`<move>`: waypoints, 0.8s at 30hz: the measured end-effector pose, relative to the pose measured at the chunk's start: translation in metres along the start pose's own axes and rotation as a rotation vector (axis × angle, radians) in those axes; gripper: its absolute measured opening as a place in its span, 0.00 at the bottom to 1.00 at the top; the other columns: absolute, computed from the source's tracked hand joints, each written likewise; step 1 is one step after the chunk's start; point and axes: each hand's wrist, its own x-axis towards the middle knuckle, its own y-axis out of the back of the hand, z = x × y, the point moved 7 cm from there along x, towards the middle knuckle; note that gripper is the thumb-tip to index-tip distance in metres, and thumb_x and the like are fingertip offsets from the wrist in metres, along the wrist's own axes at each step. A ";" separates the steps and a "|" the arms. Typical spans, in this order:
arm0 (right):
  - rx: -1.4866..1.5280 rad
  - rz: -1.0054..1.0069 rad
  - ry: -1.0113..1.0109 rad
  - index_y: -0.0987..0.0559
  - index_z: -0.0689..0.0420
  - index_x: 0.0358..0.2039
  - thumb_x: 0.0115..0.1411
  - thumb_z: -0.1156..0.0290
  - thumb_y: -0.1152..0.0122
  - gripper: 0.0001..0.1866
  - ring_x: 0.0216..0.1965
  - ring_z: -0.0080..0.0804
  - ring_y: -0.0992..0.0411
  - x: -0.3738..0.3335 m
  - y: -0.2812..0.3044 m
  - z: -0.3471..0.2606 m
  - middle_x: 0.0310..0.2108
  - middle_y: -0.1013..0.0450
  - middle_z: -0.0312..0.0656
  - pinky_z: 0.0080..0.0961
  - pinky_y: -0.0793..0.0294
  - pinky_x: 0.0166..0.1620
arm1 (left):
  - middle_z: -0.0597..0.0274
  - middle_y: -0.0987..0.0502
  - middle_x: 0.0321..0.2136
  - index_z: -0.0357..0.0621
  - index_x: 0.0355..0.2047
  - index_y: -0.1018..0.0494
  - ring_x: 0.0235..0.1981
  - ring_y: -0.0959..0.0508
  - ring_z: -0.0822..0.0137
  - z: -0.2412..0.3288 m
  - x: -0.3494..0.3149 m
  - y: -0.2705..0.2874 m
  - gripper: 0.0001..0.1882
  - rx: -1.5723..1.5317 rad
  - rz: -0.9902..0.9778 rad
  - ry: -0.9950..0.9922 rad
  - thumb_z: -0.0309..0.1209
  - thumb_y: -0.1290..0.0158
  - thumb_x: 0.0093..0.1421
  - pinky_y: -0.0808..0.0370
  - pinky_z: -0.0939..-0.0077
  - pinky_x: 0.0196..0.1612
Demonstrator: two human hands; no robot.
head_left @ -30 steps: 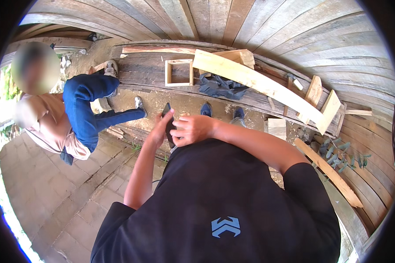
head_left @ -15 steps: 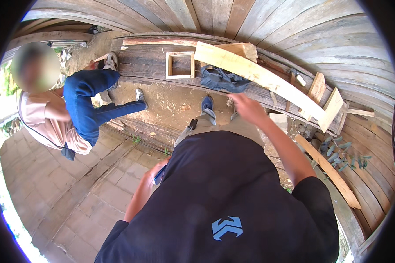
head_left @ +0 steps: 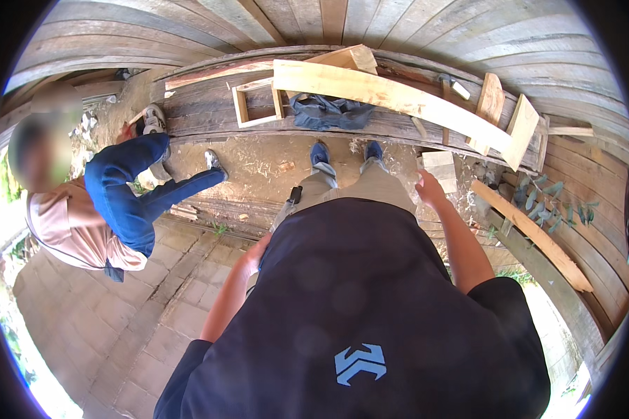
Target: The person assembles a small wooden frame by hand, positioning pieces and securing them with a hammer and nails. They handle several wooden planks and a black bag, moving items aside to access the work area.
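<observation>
My right hand [head_left: 430, 190] hangs in the air beside my right thigh, fingers loosely bent and partly apart, and nothing shows in it. Close past it, on the ground, lies a pale wood block [head_left: 440, 172]. At my left hip is my left hand [head_left: 257, 255], pressed near the side of my dark shirt [head_left: 342, 279]; the shirt hides its fingers and whatever they may hold. A long pale board [head_left: 391, 98] rests along the bench in front of me. Its left end overlaps a small rectangular wooden frame [head_left: 241, 106]. Beneath the board lies a dark crumpled cloth or bag [head_left: 328, 114].
A dark plank bench [head_left: 196, 115] runs below a board wall [head_left: 426, 28]. Upright wood pieces [head_left: 523, 131] stand at its right end. A loose plank [head_left: 531, 234] and leafy twigs [head_left: 545, 199] lie at right. Another person [head_left: 122, 195] is at left, one foot by the bench.
My right hand has dropped back from near the bench to beside my thigh. The blue flat thing in my left hand has gone largely out of sight. My view has shifted right.
</observation>
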 end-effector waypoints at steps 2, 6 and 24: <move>0.111 0.075 0.087 0.30 0.51 0.55 0.56 0.69 0.42 0.24 0.47 0.47 0.29 -0.003 0.002 -0.025 0.43 0.27 0.50 0.39 0.30 0.51 | 0.58 0.24 0.34 0.40 0.55 0.30 0.34 0.24 0.66 -0.013 0.022 0.025 0.28 0.246 0.004 -0.158 0.49 0.56 0.65 0.26 0.74 0.46; 0.205 0.126 0.118 0.29 0.52 0.54 0.56 0.70 0.43 0.23 0.44 0.46 0.28 -0.001 0.007 -0.046 0.40 0.27 0.49 0.38 0.30 0.50 | 0.60 0.24 0.32 0.40 0.52 0.28 0.34 0.24 0.65 0.000 0.021 0.008 0.28 0.281 -0.057 -0.093 0.51 0.56 0.65 0.26 0.71 0.47; 0.263 0.244 -0.075 0.26 0.51 0.51 0.55 0.69 0.45 0.20 0.42 0.46 0.26 -0.001 0.034 0.027 0.38 0.25 0.49 0.38 0.28 0.47 | 0.56 0.23 0.46 0.36 0.46 0.27 0.42 0.22 0.68 0.025 0.034 -0.010 0.17 -0.007 -0.176 -0.044 0.31 0.49 0.58 0.27 0.72 0.50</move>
